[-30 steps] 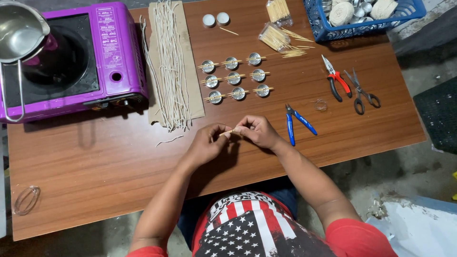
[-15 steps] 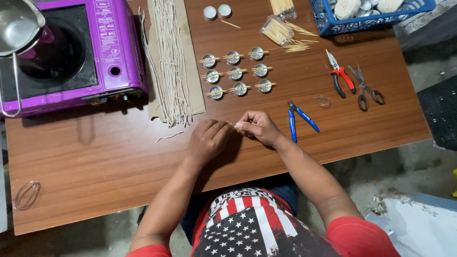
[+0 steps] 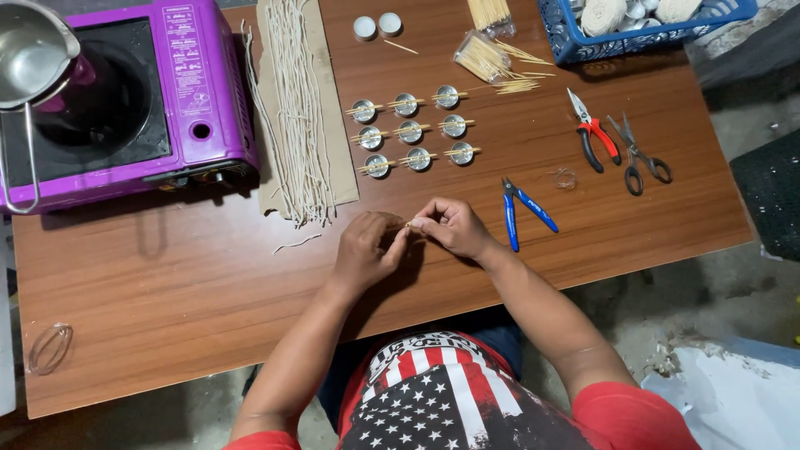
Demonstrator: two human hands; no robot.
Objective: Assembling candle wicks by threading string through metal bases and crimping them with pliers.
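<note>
Head view: a wooden table (image 3: 167,300) is seen from above, with both hands met near its front middle.
Left hand (image 3: 367,248): fingers are curled narrow, with the tips pinched onto one end of a small pale stick (image 3: 410,223).
Right hand (image 3: 454,227): fingers are closed tight on the other end of the same stick; thumb and forefinger are pressed together.
Stick position: held between the two hands just above the tabletop, below the grid of cups; whether anything is wound on it cannot be told.
Metal cups (image 3: 412,132): nine small round cups are laid in three rows of three, each crossed by thin sticks, just beyond the hands.
Wick strands (image 3: 296,108): a long bundle of pale strands is spread on a cardboard strip, left of the cups; one loose piece (image 3: 297,242) is lying near the left hand.
Blue pliers (image 3: 521,211): placed just right of the right hand, apart from it.
Red pliers (image 3: 593,133): further right, beside grey scissors (image 3: 637,157).
Toothpick packs (image 3: 486,54): found at the far edge, some sticks spilled.
Blue basket (image 3: 583,46): set at the far right corner, holding pale rolls.
Purple stove (image 3: 125,100): set at far left, with a metal pot (image 3: 29,54) on it.
</note>
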